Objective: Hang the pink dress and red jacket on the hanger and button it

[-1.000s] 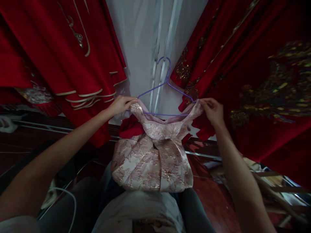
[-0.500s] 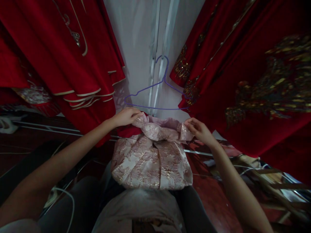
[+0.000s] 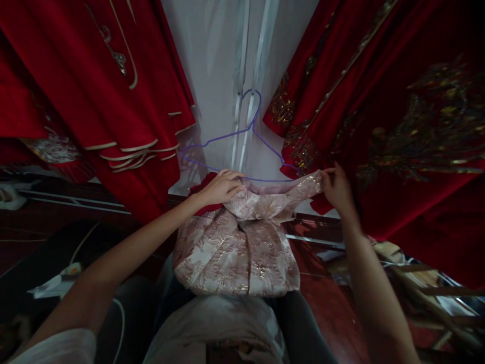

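A pink and gold brocade garment (image 3: 237, 247) hangs down in front of me over my lap. My left hand (image 3: 221, 187) is closed on its upper left edge, just under the bottom wire of a purple wire hanger (image 3: 242, 136). My right hand (image 3: 335, 188) is closed on the garment's upper right corner, pulled out beside the hanger's right end. The hanger's hook points up against a pale wall with two white strips (image 3: 248, 65). A bit of red cloth (image 3: 200, 189) shows behind my left hand.
Red embroidered garments (image 3: 94, 91) hang at the left, and more red cloth with gold embroidery (image 3: 397, 131) at the right. A dark red floor (image 3: 322, 298) lies below. A white cable and papers (image 3: 60, 283) lie at the lower left, wooden pieces (image 3: 424, 283) at the lower right.
The garment's top came off the hanger and dropped lower. Since then my right hand has lifted its corner back up to the hanger's right end, and my left hand has shifted rightward along the top edge.
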{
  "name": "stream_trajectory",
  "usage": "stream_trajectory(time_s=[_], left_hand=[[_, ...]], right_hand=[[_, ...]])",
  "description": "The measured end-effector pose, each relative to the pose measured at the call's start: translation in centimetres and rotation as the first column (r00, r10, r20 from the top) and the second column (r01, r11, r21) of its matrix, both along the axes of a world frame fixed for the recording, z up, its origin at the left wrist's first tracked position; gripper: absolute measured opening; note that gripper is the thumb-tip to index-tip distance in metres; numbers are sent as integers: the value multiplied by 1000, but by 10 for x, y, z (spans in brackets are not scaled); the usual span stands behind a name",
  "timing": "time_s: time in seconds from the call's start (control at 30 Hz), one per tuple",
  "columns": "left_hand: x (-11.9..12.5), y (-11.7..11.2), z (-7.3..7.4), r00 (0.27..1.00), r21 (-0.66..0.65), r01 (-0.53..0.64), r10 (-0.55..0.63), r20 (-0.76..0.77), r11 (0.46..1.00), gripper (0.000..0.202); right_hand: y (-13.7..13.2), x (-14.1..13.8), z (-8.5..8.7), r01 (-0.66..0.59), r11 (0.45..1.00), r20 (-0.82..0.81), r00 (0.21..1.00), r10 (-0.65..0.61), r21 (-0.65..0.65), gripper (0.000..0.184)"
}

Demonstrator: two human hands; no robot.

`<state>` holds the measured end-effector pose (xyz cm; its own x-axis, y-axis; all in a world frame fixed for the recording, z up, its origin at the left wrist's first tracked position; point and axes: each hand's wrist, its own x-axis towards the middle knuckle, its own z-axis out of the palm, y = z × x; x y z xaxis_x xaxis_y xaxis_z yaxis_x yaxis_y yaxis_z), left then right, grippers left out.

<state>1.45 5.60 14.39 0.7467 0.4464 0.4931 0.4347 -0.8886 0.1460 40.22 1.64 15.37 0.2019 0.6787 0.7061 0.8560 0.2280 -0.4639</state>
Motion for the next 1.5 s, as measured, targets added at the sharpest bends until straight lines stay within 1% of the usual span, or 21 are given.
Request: stream_trajectory(time_s=[0.13, 0.27, 0.37, 0.47, 0.57, 0.63, 0.7, 0.8, 0.9, 0.97, 1.0, 1.03, 1.07, 1.1, 1.13, 1.17, 1.23, 1.3, 1.37, 1.43, 1.5], left_hand=[[-3, -7, 5, 1000, 7, 9, -10, 8, 1000, 27], [-2, -9, 6, 1000, 12, 11, -11, 19, 1000, 27], [-1, -8, 4, 1000, 6, 6, -6, 24, 1000, 26], [0, -6, 3, 1000, -10, -3, 3, 17, 1000, 26], [5, -3, 3, 1000, -39, -7, 8, 21, 999, 27], [11, -3, 2, 999, -71, 14, -11, 38, 997, 27], [18, -4, 1, 997, -105, 43, -37, 67, 993, 26], [29, -8, 2, 990, -139, 73, -54, 132, 988, 23], [27, -9, 9, 979, -176, 97, -62, 194, 980, 24], [15, -5, 16, 969, -181, 83, -37, 244, 980, 27], [5, -1, 19, 961, -163, 39, 8, 278, 986, 28], [-7, 4, 21, 945, -135, -39, 80, 316, 990, 29], [-22, 10, 21, 916, -97, -151, 177, 360, 984, 29], [-38, 17, 20, 866, -76, -289, 295, 403, 954, 30], [-55, 24, 16, 815, -82, -389, 384, 434, 918, 32], [-71, 31, 11, 778, -107, -443, 441, 448, 890, 33], [-101, 42, -4, 717, -178, -510, 530, 453, 842, 35], [-122, 50, -21, 675, -249, -534, 584, 451, 808, 36], [-132, 53, -34, 665, -299, -526, 604, 439, 796, 36], [-134, 53, -40, 664, -321, -512, 604, 440, 797, 37], [-130, 52, -38, 660, -322, -500, 594, 459, 804, 39]], right_hand=[[-2, 13, -1, 45, 999, 85, 995, -46, 11, 21], [-4, 13, 2, 50, 998, 122, 991, -53, 26, 20], [-11, 7, 7, 22, 999, 110, 994, -27, 42, 22], [-22, -9, 20, -52, 996, 143, 989, 41, 71, 23], [-28, -36, 40, -97, 991, 258, 964, 72, 87, 21], [-23, -55, 52, -97, 988, 308, 950, 57, 118, 20], [-11, -73, 61, -107, 986, 326, 944, 60, 129, 20], [12, -95, 63, -136, 986, 293, 951, 102, 97, 24], [28, -109, 55, -166, 986, 194, 968, 158, 24, 30], [32, -112, 50, -185, 982, 134, 973, 187, -27, 33], [33, -111, 48, -186, 982, 109, 976, 190, -41, 34], [32, -110, 48, -183, 982, 87, 979, 186, -43, 34], [32, -108, 49, -179, 983, 70, 981, 181, -37, 35], [31, -106, 50, -177, 984, 60, 982, 178, -23, 34], [30, -104, 52, -180, 984, 56, 982, 180, -8, 34], [29, -102, 55, -187, 982, 59, 981, 186, 5, 34], [28, -100, 60, -204, 979, 77, 976, 202, 14, 34], [27, -100, 63, -212, 977, 90, 973, 211, 6, 34], [26, -100, 64, -210, 978, 94, 973, 209, 4, 34], [27, -100, 64, -208, 978, 87, 975, 206, 14, 34], [28, -99, 63, -217, 976, 73, 974, 215, 18, 34]])
